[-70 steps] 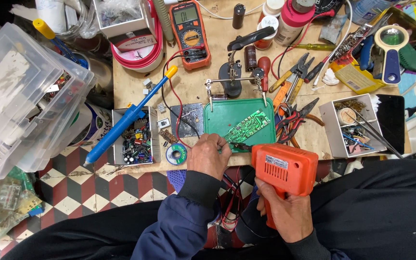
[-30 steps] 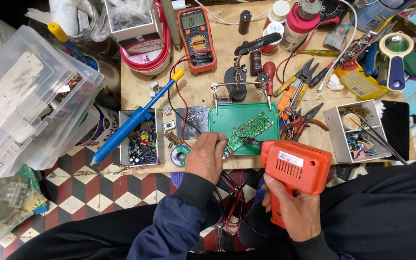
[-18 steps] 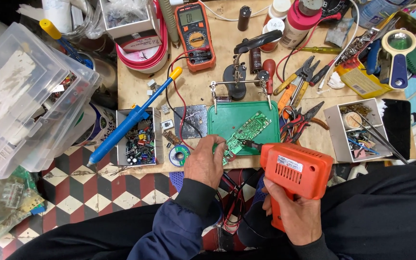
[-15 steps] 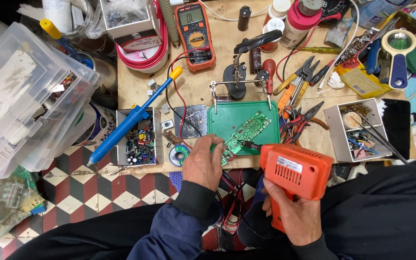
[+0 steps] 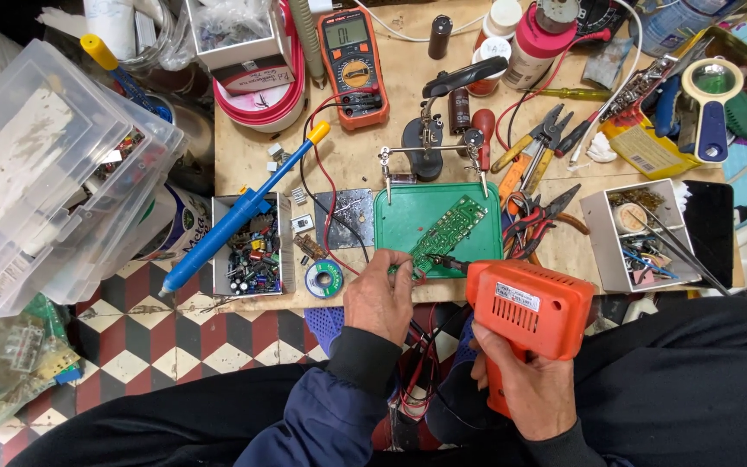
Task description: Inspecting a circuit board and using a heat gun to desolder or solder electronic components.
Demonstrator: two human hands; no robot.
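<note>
Cluttered plywood bench (image 5: pixel 365 160) carries green tray (image 5: pixel 408 225); left hand (image 5: pixel 379 298), fingers pinching circuit board (image 5: pixel 448 235); right hand (image 5: pixel 529 393), at 4 o'clock, fingers wrapped around orange soldering gun (image 5: pixel 529 310).

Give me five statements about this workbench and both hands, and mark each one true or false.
1. The right hand grips an orange soldering gun. True.
2. The left hand rests at the near edge of the green tray. True.
3. The circuit board lies on the checkered floor. False: it lies on the green tray.
4. The blue desoldering pump is held in the left hand. False: it lies across the open parts box, apart from both hands.
5. The multimeter lies at the far side of the bench, beyond the tray. True.
</note>
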